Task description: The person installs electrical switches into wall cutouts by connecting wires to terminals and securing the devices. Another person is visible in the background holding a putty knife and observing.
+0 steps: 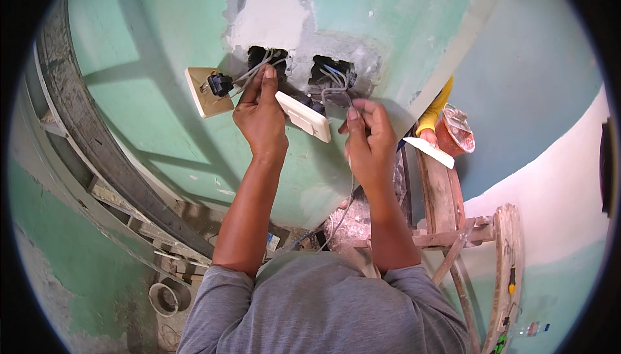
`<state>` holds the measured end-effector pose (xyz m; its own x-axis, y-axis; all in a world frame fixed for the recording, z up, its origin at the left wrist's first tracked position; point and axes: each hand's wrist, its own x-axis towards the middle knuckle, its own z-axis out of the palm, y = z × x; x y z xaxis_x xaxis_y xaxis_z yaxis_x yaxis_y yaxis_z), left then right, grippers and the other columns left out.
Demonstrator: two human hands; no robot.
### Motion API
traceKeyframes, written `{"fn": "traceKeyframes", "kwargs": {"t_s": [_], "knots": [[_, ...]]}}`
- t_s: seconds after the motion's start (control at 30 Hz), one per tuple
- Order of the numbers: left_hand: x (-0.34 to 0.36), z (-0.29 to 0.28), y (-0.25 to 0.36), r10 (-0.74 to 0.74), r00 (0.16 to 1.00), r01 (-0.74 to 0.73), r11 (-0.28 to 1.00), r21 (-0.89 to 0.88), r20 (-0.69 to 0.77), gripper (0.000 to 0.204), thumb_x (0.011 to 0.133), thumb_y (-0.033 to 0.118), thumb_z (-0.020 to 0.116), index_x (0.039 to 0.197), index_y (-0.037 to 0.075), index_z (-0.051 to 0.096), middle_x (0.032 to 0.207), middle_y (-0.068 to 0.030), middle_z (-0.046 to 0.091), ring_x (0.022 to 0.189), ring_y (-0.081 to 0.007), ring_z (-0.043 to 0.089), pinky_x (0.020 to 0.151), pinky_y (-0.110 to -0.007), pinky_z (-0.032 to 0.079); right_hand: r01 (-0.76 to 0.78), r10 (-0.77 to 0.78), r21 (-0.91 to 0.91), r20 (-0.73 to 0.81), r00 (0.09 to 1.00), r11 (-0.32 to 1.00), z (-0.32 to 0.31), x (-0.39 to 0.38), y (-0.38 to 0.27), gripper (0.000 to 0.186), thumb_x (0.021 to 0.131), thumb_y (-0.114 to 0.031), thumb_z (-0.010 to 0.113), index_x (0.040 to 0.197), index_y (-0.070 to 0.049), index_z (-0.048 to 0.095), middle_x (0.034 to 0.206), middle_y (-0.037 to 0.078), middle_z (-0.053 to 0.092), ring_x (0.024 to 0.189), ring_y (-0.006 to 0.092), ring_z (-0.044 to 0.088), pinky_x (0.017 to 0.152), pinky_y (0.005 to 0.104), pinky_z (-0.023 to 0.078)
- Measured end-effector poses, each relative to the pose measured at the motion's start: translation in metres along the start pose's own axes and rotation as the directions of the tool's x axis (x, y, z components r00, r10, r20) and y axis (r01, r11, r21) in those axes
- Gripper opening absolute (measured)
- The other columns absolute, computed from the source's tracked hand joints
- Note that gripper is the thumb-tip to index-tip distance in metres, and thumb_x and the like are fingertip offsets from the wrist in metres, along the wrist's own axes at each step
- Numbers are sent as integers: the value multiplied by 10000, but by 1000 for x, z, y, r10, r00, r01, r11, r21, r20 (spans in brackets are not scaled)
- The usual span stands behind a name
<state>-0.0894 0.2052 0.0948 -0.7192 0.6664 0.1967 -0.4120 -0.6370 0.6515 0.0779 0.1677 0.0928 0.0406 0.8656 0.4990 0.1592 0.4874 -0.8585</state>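
Note:
Two rough wall boxes sit in the green wall, the left wall box (279, 68) and the right wall box (321, 77), with grey wires coming out of both. My left hand (262, 121) is closed at the left box, its thumb and fingers pinching grey wires (251, 77). Beside it a cream faceplate (208, 105) hangs with its back and black module facing out. Between my hands a cream wall switch (303, 117) hangs tilted below the right box. My right hand (374, 140) pinches a grey cable (349, 98) that leads from that box; the cable's lower part trails down.
At right, another person's hand (428, 135) in a yellow sleeve holds a white flat blade (432, 153) by an orange bucket (455, 131). A wooden frame (506, 257) bearing a screwdriver (512, 280) stands lower right. A ladder (97, 134) curves along the left; a pail (165, 298) sits below it.

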Motion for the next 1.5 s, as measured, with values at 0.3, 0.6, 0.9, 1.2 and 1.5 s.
{"fn": "traceKeyframes", "kwargs": {"t_s": [0.3, 0.6, 0.9, 1.2, 1.5], "knots": [[-13, -4, -4, -46, 999, 46, 999, -14, -6, 345, 1024, 215, 824, 1252, -39, 777, 1036, -26, 776, 885, -53, 641, 756, -219, 497, 295, -297, -153, 6, 955, 943, -3, 20, 16, 135, 1091, -137, 665, 1059, -7, 675, 700, 58, 644, 617, 115, 592, 578, 320, 478], [-14, -4, -12, 48, 999, -48, 999, 7, -17, 358, 1029, 227, 820, 1260, -42, 777, 1044, -22, 775, 933, -70, 667, 772, -229, 527, 55, -50, -92, 60, 997, 994, -21, 5, 12, 174, 1114, -152, 629, 1098, 7, 699, 706, 36, 599, 631, 91, 521, 594, 292, 433], [-12, -12, -17, 146, 989, -144, 987, 69, -24, 313, 1031, 196, 813, 1239, -37, 787, 1131, -77, 794, 1005, -101, 709, 902, -252, 577, 33, -22, -94, 119, 993, 995, -24, 9, 4, 200, 1115, -168, 626, 1076, 5, 717, 682, 32, 567, 628, 83, 477, 584, 298, 408], [-12, -4, -21, 294, 956, -294, 953, 79, 12, 141, 1045, 113, 778, 1084, -20, 756, 1097, -80, 790, 937, -83, 699, 824, -243, 575, 118, -88, -207, 147, 985, 971, -27, 19, -4, 217, 1100, -175, 627, 1016, 1, 721, 661, 60, 534, 599, 116, 465, 585, 323, 418], [-1, -7, -16, 417, 898, -438, 876, 201, 138, 65, 1033, 5, 752, 992, -13, 704, 1122, -115, 800, 967, -99, 725, 850, -274, 602, 110, -85, -160, 154, 984, 981, -24, 22, -3, 215, 1092, -163, 633, 986, 7, 713, 653, 52, 514, 610, 94, 454, 580, 315, 408]]}}
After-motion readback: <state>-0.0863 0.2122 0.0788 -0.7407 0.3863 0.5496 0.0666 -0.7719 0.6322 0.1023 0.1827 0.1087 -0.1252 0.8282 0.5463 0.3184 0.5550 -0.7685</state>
